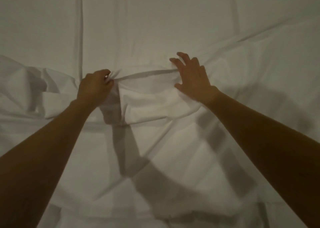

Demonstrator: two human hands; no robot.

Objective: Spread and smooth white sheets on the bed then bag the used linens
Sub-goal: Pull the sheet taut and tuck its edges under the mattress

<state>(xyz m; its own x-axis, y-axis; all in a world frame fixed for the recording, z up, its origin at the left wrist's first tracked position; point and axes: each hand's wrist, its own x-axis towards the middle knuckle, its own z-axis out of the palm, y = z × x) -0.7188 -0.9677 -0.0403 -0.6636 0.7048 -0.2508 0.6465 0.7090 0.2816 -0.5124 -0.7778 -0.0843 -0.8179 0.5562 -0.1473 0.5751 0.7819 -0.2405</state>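
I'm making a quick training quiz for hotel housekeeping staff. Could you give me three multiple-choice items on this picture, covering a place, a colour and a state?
1. Where is the bunched, rumpled part of the sheet?
A. left side
B. top right
C. nowhere

2. What colour is the sheet?
A. blue
B. white
C. striped

3. What is the left hand doing?
A. lying flat
B. pinching a fold
C. hanging idle

Answers:
1 A: loose cloth heaps up at the left of the sheet.
2 B: it is plain white throughout.
3 B: the left hand gathers cloth in curled fingers, while the right hand rests spread.

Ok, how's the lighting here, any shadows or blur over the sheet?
Head view: dim, warm-greenish light; the white sheet looks grey. Both arms cast broad soft shadows on it below the left hand and right hand. The whole picture is slightly soft, with no glare.
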